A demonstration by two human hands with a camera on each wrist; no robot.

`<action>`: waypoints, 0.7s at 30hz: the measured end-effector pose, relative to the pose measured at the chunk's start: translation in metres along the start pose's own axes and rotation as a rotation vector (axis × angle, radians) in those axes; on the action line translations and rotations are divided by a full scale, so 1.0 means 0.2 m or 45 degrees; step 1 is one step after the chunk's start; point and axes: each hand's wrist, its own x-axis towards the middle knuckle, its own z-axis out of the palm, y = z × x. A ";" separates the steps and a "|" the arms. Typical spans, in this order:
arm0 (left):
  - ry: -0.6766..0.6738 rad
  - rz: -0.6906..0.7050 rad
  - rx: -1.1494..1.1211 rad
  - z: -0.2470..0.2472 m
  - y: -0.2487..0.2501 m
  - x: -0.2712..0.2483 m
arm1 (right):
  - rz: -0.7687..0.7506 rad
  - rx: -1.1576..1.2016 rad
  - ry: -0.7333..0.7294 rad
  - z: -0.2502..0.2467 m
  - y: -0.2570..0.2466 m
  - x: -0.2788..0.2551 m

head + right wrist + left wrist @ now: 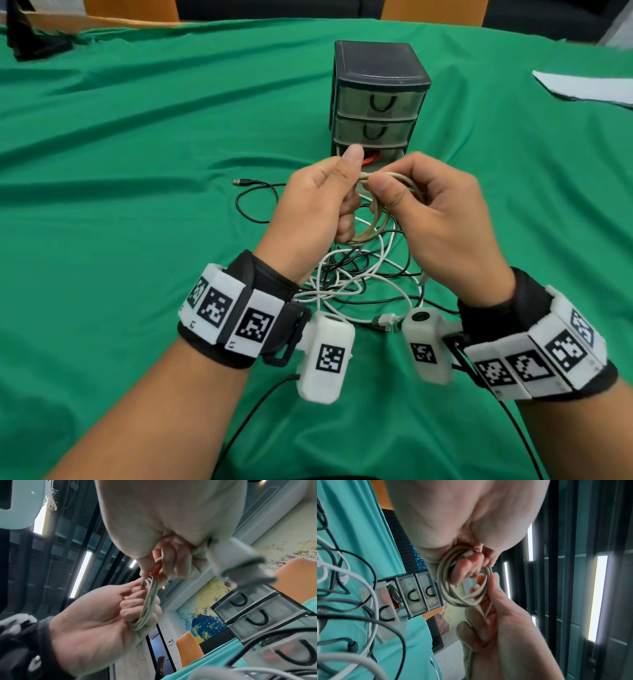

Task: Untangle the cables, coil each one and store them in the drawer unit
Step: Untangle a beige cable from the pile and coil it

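Note:
Both hands hold a cream cable coil [371,228] in the air above the cloth. My left hand [349,185] grips the coil's loops, fingers curled through them [149,601]. My right hand [390,186] pinches a strand at the top of the coil [462,588]. Below lies a tangle of white and black cables [359,277]. Behind the hands stands the dark drawer unit [376,99], its bottom drawer pulled open with an orange cable [371,158] inside; the two upper drawers are closed [419,595]. A blurred grey plug [240,563] shows close to my right palm.
A black cable with a USB plug [241,182] trails left on the green cloth [137,137]. White paper [592,87] lies at the far right, a black object [30,41] at the far left corner. Orange chairs [188,649] stand beyond the table.

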 end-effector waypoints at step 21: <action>0.047 -0.142 -0.329 0.01 -0.01 -0.02 | 0.157 0.059 -0.062 -0.03 0.01 0.02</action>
